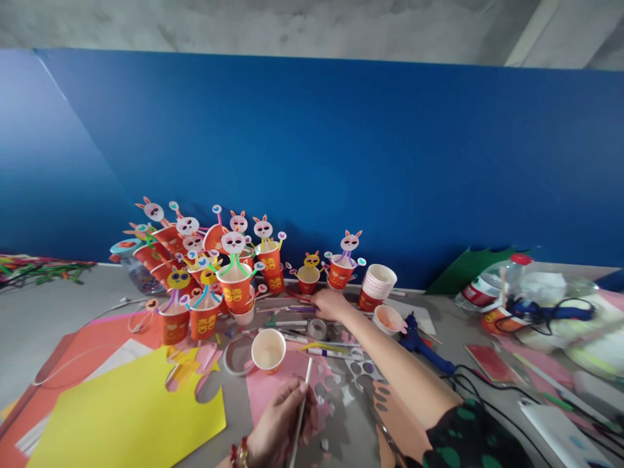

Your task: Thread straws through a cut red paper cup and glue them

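My left hand [283, 419] is closed around a thin white stick [307, 383], held nearly upright close to the table's front. Just beyond it stands an open paper cup [268, 351]. My right hand [330, 304] reaches across the table to the thin sticks and pens [299, 311] at the back; its fingertips are partly hidden, so their grip is unclear. A roll of clear tape [316, 329] lies just in front of that hand. Behind it are a red cup with a rabbit face [341, 270] and a smaller cup with a yellow face [309, 279].
Many decorated red cups [234, 292] crowd the back left. A cup stack [377, 286], a blue glue gun [424, 348] and a bottle [492, 283] stand right. Yellow card [131, 416] covers the left front; scissors [383, 426] lie beneath my right forearm.
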The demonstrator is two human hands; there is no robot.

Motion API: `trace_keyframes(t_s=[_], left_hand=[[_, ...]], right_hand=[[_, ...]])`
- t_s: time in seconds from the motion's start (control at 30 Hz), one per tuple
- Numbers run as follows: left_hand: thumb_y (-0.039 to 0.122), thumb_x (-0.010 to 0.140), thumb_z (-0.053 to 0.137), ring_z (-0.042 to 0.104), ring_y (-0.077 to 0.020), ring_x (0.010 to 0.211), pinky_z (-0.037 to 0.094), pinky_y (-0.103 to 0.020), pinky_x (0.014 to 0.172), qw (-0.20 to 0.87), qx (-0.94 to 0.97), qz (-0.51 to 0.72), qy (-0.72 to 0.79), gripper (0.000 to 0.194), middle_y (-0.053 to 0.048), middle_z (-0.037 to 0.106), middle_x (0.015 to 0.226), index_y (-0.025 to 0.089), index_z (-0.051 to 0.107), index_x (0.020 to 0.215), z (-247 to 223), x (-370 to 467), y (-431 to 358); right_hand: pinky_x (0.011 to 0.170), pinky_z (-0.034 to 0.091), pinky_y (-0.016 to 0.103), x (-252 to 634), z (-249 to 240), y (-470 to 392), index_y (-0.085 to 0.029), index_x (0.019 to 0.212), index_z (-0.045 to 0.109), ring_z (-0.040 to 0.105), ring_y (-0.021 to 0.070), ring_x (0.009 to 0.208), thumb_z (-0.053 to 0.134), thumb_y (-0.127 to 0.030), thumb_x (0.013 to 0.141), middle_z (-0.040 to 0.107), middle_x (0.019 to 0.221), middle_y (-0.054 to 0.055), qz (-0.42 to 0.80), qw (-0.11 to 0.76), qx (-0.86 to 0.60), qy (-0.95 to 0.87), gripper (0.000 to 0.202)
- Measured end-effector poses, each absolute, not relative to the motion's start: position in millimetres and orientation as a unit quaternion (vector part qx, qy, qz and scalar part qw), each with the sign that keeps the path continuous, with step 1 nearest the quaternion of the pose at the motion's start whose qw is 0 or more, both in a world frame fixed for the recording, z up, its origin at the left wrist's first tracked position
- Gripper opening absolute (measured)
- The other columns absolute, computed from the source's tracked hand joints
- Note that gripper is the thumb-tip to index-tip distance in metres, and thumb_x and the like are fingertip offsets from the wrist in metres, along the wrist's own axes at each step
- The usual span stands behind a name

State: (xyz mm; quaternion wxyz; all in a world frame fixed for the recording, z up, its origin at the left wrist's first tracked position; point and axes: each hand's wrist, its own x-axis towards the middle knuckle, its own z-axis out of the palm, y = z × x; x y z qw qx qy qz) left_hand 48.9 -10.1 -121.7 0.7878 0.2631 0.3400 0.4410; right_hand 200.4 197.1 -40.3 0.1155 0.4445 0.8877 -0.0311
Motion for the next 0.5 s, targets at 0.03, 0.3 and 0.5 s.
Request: trace_keyframes(t_s=[0.03,0.3,0.5], left_hand=[[0.058,0.079,0.07,0.047,-0.007,0.035,0.025,-0.018,0.036,0.787,0.263,0.443,0.339,0.044,0.0,0.063,0.052,0.016,0.056,0.076,-122.5,49.2,-10.1],[0.056,0.083,0.068,0.048,-0.0064,0.035,0.026,-0.017,0.036,0.78,0.277,0.455,0.328,0.042,0.0,0.064,0.052,0.015,0.056,0.079,-131.7,49.2,-10.6],[0.059,0.083,0.065,0.046,-0.0066,0.031,0.022,-0.016,0.029,0.794,0.297,0.435,0.305,0.043,0.0,0.064,0.056,0.017,0.055,0.082,-124.2,46.0,-10.8]], right_hand=[[0.088,0.057,0.044,200.7,-37.3,195.9,-0.017,0.126,0.059,0.065,0.0234,0.105,0.062,-0.033,0.097,0.062,0.126,0.009,-0.036,0.102,0.449,0.887,0.033],[0.076,0.048,0.03,222.7,17.8,168.1,-0.018,0.096,0.068,0.066,0.0209,0.09,0.06,-0.021,0.09,0.072,0.095,0.006,-0.141,-0.143,0.463,0.863,0.01],[0.061,0.049,0.024,242.9,37.6,121.5,-0.018,0.095,0.059,0.064,0.014,0.069,0.055,-0.037,0.092,0.069,0.081,0.002,-0.318,-0.294,0.422,0.797,0.02]])
